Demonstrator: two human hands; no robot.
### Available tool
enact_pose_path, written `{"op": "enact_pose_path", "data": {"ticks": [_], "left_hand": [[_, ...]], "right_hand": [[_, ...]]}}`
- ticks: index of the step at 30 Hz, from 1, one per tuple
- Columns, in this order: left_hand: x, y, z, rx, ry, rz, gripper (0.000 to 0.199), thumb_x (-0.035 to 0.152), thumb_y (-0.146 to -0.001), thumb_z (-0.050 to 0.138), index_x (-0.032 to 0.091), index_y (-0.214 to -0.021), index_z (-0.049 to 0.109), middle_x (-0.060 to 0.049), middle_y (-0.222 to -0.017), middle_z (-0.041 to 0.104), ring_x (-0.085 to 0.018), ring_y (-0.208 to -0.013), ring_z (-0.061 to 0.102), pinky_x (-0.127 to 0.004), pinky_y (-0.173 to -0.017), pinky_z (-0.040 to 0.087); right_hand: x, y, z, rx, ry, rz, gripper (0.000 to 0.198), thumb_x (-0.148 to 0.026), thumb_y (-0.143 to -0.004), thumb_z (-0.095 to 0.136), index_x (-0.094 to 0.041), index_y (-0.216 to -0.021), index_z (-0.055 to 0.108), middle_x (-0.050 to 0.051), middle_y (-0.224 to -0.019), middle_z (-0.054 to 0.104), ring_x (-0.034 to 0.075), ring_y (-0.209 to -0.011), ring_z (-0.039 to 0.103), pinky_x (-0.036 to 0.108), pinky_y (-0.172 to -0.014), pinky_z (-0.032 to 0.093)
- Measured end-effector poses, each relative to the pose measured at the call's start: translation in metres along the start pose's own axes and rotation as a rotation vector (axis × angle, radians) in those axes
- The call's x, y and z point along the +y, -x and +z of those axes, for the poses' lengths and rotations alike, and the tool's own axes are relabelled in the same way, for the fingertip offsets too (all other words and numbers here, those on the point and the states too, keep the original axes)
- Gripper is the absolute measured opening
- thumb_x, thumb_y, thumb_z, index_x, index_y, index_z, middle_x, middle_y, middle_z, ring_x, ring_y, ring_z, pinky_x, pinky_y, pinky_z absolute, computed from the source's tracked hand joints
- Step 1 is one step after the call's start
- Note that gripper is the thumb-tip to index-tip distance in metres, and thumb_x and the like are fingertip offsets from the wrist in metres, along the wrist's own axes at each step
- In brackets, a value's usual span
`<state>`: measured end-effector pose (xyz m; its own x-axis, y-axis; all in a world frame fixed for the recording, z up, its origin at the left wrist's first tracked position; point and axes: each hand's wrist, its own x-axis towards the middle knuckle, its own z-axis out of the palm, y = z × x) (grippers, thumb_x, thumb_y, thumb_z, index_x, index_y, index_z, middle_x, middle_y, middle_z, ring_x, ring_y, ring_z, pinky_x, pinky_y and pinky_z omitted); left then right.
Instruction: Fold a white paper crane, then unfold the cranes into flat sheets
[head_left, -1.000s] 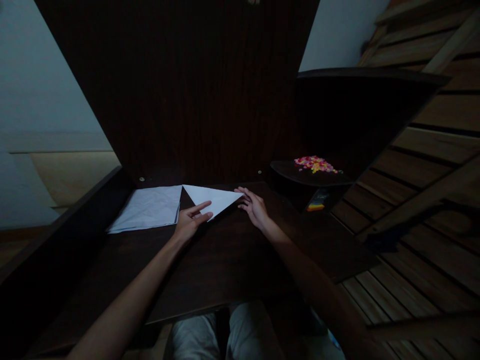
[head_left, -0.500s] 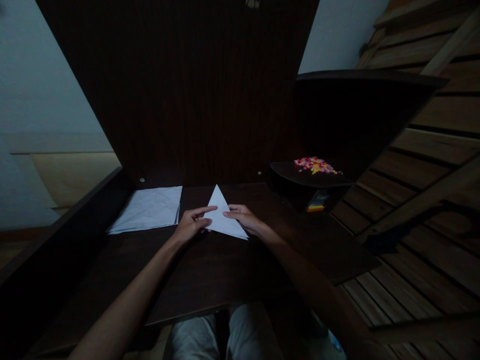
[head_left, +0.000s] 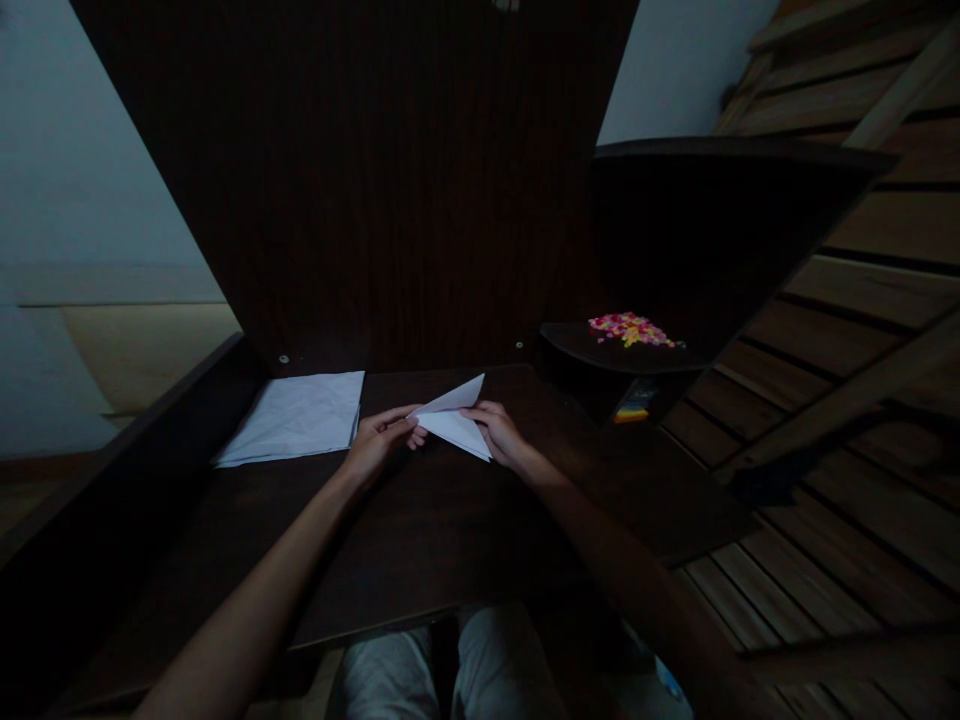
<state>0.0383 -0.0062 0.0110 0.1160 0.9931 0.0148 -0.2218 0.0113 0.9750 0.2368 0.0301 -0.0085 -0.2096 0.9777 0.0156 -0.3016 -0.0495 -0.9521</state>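
- Folded white paper [head_left: 454,432]: between the two hands' fingers, above the dark desk [head_left: 420,540].
- Left hand [head_left: 384,434]: thumb and fingers pinching the paper's narrow left corner; half a second ago index finger lay across its face.
- Right hand [head_left: 499,430]: thumb on paper near the open side, other fingers partly hidden; exact grip can't tell.
- Changed: paper was a triangle, point up and away from fingers; now point sits at left fingers, two flaps spread toward right fingers, upper one angled up past right thumb.
- Same: paper stack [head_left: 307,415] just left of left fingers; colourful pile [head_left: 631,329] well right of right fingers, on the shelf [head_left: 574,345].
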Motion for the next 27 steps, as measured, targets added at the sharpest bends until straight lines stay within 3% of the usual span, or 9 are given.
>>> {"op": "enact_pose_path", "data": {"ticks": [7, 12, 18, 24, 27], "left_hand": [[0.000, 0.001, -0.002, -0.012, 0.029, -0.012, 0.041, 0.040, -0.071, 0.067, 0.006, -0.094, 0.070, -0.009, -0.067, 0.069, -0.016, -0.054, 0.061, -0.027, -0.051, 0.044], [-0.003, 0.000, 0.001, -0.031, -0.084, -0.072, 0.035, 0.041, -0.063, 0.079, 0.009, -0.075, 0.070, -0.007, -0.066, 0.067, -0.013, -0.051, 0.057, -0.025, -0.048, 0.042], [-0.001, 0.001, 0.002, 0.017, -0.079, -0.026, 0.036, 0.041, -0.059, 0.082, 0.011, -0.074, 0.070, -0.006, -0.066, 0.067, -0.013, -0.055, 0.058, -0.024, -0.050, 0.043], [-0.001, 0.000, 0.001, 0.098, -0.087, 0.057, 0.036, 0.042, -0.060, 0.082, 0.011, -0.073, 0.069, -0.007, -0.068, 0.069, -0.014, -0.059, 0.061, -0.025, -0.056, 0.047], [-0.002, -0.003, -0.002, 0.126, -0.088, 0.077, 0.034, 0.042, -0.062, 0.080, 0.011, -0.073, 0.069, -0.008, -0.071, 0.071, -0.015, -0.061, 0.062, -0.026, -0.059, 0.049]], "right_hand": [[-0.002, 0.004, 0.001, -0.088, 0.197, -0.194, 0.018, -0.028, -0.066, 0.063, -0.023, -0.075, 0.077, 0.004, -0.089, 0.075, 0.026, -0.095, 0.065, 0.040, -0.091, 0.045], [-0.005, 0.007, 0.000, -0.110, 0.392, -0.301, 0.022, -0.027, -0.070, 0.055, -0.024, -0.072, 0.077, 0.003, -0.087, 0.074, 0.023, -0.085, 0.064, 0.036, -0.080, 0.047], [-0.010, 0.010, 0.002, -0.027, 0.173, -0.197, 0.037, -0.033, -0.078, 0.056, -0.027, -0.112, 0.068, 0.001, -0.095, 0.071, 0.017, -0.082, 0.063, 0.025, -0.064, 0.047], [-0.010, 0.010, 0.002, -0.105, 0.173, -0.102, 0.049, -0.038, -0.067, 0.073, -0.021, -0.111, 0.062, 0.003, -0.085, 0.070, 0.014, -0.061, 0.063, 0.023, -0.050, 0.048], [-0.008, 0.007, 0.002, -0.075, 0.201, -0.111, 0.050, -0.038, -0.062, 0.078, -0.017, -0.105, 0.062, 0.000, -0.070, 0.068, 0.014, -0.052, 0.062, 0.024, -0.047, 0.048]]}}
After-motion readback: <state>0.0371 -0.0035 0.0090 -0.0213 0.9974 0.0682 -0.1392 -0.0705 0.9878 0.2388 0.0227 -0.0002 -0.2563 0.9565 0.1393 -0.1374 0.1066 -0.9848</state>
